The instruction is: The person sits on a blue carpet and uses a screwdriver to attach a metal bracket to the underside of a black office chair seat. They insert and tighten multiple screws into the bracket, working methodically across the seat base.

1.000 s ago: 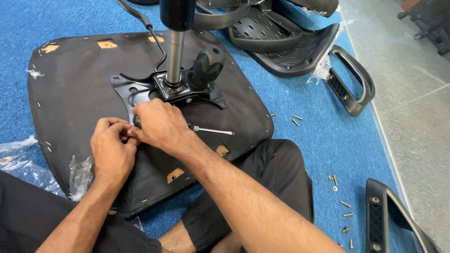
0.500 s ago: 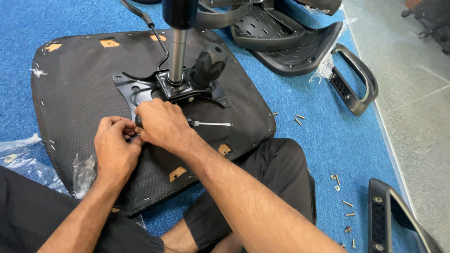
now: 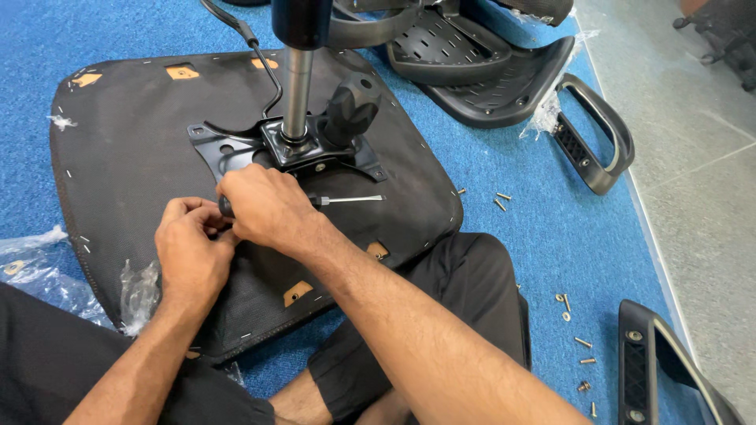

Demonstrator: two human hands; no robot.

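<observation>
A screwdriver [image 3: 339,201] lies across the upturned black chair seat [image 3: 142,142], its silver shaft pointing right and its dark handle end buried under the right hand [image 3: 264,206]. That hand's grip is closed over the handle, fingers curled down and knuckles up, just below the black metal mounting plate [image 3: 228,145] bolted to the seat's underside. The left hand [image 3: 189,248] sits touching the right one on its left side, fingertips pinched together at the spot where the handle ends; whatever small part they pinch is hidden, so its grip reads as narrow but I cannot tell what it holds.

Both forearms reach in from the lower edge of the view, the right one crossing diagonally from bottom right, the left rising from bottom left, wrists bent slightly down toward the seat. The person sits on the floor with legs in dark trousers [image 3: 465,291] tucked against the seat's near edge.

From the plate a gas-lift column [image 3: 297,90] stands upright, with a black knob [image 3: 350,106] just beside it. The seat rests on blue carpet [image 3: 535,212]. Loose screws [image 3: 579,342] lie scattered on the carpet to the right, a black armrest [image 3: 598,134] lies farther off, and crumpled clear plastic [image 3: 31,260] sits at the left. Grey tiled floor [image 3: 693,157] borders the carpet on the right.
</observation>
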